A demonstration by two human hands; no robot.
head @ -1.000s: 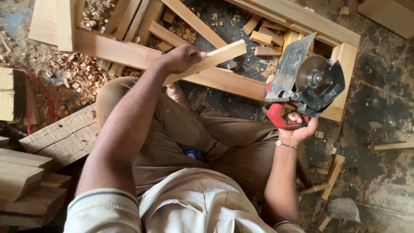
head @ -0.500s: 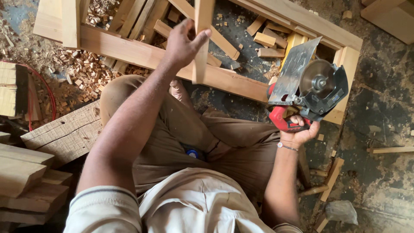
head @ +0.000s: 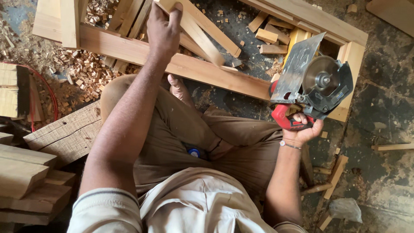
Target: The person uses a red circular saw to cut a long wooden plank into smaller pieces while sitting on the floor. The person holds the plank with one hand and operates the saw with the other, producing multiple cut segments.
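Note:
I sit on the floor with my legs folded. My left hand reaches forward and grips the end of a short wooden strip that lies slanted over a long wooden beam. My right hand holds a red and black hand-held circular saw by its handle, raised off the floor, with its metal base plate and round blade facing up toward me. The saw hangs just in front of a wooden frame on the floor.
Wood offcuts and chips litter the floor at the left. Stacked planks lie at my left side, with a red cable beside them. Loose sticks and a crumpled plastic bag lie at the right.
My left hand has swung the wooden strip from lying across the beam toward the far side and moved forward and left. The saw in my right hand has barely shifted.

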